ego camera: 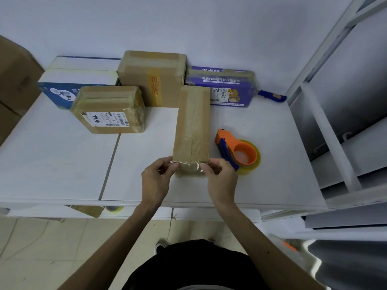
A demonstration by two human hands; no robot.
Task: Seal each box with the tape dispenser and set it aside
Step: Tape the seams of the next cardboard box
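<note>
The loose clear tape end (189, 166) on the near face of the long brown cardboard box (192, 126) could have creased or stuck to itself if folded down unevenly; the box lay lengthwise on the white tabletop (62, 160), just beside the orange tape dispenser (238, 151); the left hand (156, 181) and right hand (219, 178) each pinched that tape end with curled fingers at a near corner.
</note>
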